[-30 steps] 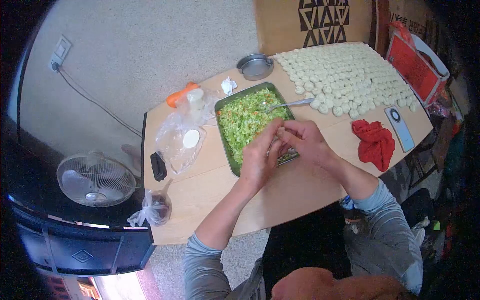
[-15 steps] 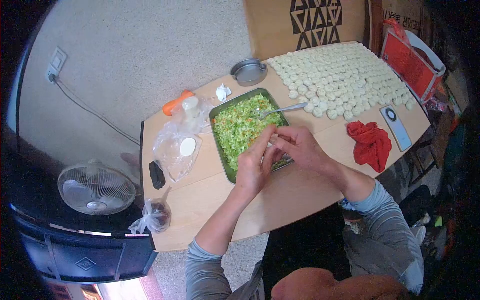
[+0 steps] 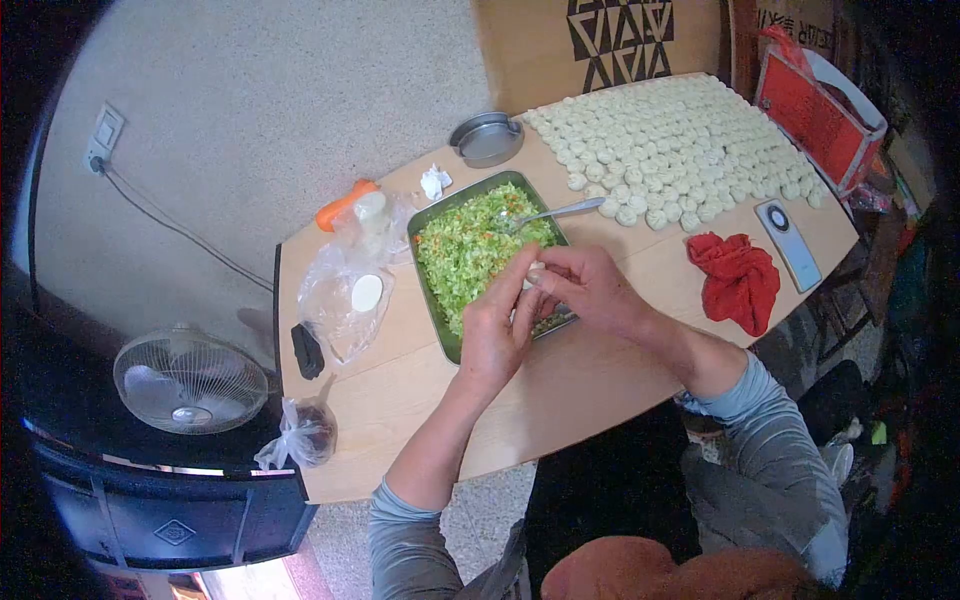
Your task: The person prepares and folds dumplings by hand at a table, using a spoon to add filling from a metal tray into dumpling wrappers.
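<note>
Over the tray (image 3: pixel 428 290), at four o'clock from its middle: a small pale piece (image 3: pixel 533 278), seemingly dough, was held between the fingertips of both hands and partly hidden by them.
Left hand (image 3: pixel 497 335): its fingers were curled and pressed to the piece from seven o'clock.
Right hand (image 3: pixel 605 290): the piece was pinched by thumb and forefinger from three o'clock.
Filling (image 3: pixel 465 245): finely chopped, moist-looking green shreds flecked with orange were heaped in the rectangular metal tray.
Utensil (image 3: pixel 560 211): its slim metal handle was rested across the tray's two o'clock rim.
Dumplings (image 3: pixel 680 150): rounded, pale, pleated pieces were laid in close rows from one to two o'clock.
Cloth (image 3: pixel 733 283): soft red fabric was left crumpled at three o'clock, the phone (image 3: pixel 788 245) just beside it.
Plastic bag (image 3: pixel 345 310): clear, wrinkled film was spread at nine o'clock, the smooth orange carrot (image 3: pixel 345 205) at ten.
Table (image 3: pixel 400 410): everything was borne by a smooth, light wood-toned top.
Room: the speckled wall (image 3: pixel 290 90) was fronted at eight o'clock by a white fan (image 3: pixel 190 378).
</note>
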{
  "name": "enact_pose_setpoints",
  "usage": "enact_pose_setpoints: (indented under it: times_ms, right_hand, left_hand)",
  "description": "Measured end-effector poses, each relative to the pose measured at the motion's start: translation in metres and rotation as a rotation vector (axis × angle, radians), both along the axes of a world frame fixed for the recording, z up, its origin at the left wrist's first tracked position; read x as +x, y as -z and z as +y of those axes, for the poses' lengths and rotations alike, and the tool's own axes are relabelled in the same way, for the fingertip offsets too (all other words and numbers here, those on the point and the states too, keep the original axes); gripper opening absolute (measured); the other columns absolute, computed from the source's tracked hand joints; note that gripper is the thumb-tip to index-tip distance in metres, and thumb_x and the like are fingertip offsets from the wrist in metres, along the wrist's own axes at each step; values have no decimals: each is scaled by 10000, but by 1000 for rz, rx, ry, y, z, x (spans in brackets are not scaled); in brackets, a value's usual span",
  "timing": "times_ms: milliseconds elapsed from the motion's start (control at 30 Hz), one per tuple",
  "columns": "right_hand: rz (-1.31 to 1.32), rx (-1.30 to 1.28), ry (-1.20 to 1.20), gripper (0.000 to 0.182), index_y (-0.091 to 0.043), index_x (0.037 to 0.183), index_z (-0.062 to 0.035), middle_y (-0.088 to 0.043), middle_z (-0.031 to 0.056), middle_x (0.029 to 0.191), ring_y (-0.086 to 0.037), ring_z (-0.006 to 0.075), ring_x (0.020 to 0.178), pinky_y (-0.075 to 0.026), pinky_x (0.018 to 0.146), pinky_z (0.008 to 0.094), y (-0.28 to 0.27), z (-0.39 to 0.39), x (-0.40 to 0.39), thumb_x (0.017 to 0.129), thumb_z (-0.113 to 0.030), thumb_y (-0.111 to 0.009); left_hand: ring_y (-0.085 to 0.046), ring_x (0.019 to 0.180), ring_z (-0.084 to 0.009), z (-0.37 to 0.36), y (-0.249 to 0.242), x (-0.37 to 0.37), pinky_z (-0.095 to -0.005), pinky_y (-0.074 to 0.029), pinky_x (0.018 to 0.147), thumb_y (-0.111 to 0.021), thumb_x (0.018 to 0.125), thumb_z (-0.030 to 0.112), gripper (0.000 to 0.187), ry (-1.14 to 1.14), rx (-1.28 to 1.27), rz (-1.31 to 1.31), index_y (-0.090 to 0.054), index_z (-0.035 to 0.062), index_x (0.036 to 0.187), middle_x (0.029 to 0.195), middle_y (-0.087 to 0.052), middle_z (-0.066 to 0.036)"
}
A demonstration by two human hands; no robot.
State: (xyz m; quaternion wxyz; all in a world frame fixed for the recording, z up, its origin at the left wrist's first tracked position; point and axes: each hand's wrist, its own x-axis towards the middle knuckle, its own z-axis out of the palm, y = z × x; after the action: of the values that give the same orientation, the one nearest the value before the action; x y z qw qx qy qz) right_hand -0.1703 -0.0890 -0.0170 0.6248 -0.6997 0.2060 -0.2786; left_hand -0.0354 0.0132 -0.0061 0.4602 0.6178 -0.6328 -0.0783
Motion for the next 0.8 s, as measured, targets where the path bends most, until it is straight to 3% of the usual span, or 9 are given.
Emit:
enact_pose_setpoints:
  times_ms: [133, 333, 433, 533, 633, 733, 800]
  right_hand:
    - [5, 58, -7, 257, -612, 1164, 34, -677, 72, 892, -656, 114, 759, -562, 670, 262, -2, 2, 1, 988, -145, -561]
    - [8, 55, -17, 266, -608, 1173, 33, -678, 74, 897, -660, 122, 762, -564, 674, 265, -5, 2, 0, 990, -154, -558]
    - [-20, 19, -9, 255, -612, 1149, 35, -678, 74, 888, -659, 122, 755, -562, 672, 263, -5, 3, -1, 989, -156, -558]
    - [-72, 55, -24, 216, -626, 1060, 40, -672, 69, 837, -643, 104, 720, -556, 640, 268, -3, 3, 0, 964, -143, -560]
    - [-42, 56, -29, 209, -626, 1038, 38, -667, 64, 826, -644, 105, 717, -554, 645, 265, -6, 4, -1, 963, -146, -560]
    - [-60, 106, -11, 204, -627, 1024, 36, -663, 59, 819, -643, 105, 714, -551, 640, 264, -12, 8, -2, 963, -145, -557]
    - [-59, 90, -20, 209, -630, 1030, 35, -663, 57, 810, -643, 107, 706, -549, 634, 263, -10, 6, -3, 962, -150, -559]
  left_hand:
    - [-711, 859, -216, -1, 2, 1, -318, -545, 755, -639, 908, 52, 448, 1, -54, -55, -558, 80, 1348, 1033, -700, -192]
    - [-679, 883, -135, 6, -15, -4, -294, -537, 774, -633, 916, 40, 473, -15, 176, 115, -537, 83, 1377, 1029, -703, -154]
    - [-718, 843, -209, -1, 3, 2, -314, -561, 744, -645, 902, 44, 467, 44, 29, 229, -544, 64, 1358, 1118, -678, -208]
    - [-636, 942, -113, 1, 1, 5, -270, -535, 811, -617, 935, 15, 450, 64, 164, 254, -530, 39, 1376, 1107, -676, -75]
    - [-701, 832, -157, -4, 16, 9, -297, -559, 724, -658, 902, 48, 435, 89, 60, 324, -577, 55, 1329, 1094, -696, -176]
    - [-700, 859, -156, -3, 16, 9, -298, -561, 741, -659, 898, 38, 437, 89, 111, 384, -577, 51, 1327, 1129, -688, -175]
    - [-655, 890, -128, 1, 6, 4, -262, -532, 765, -636, 927, 35, 416, 61, 149, 341, -565, 24, 1337, 1071, -686, -113]
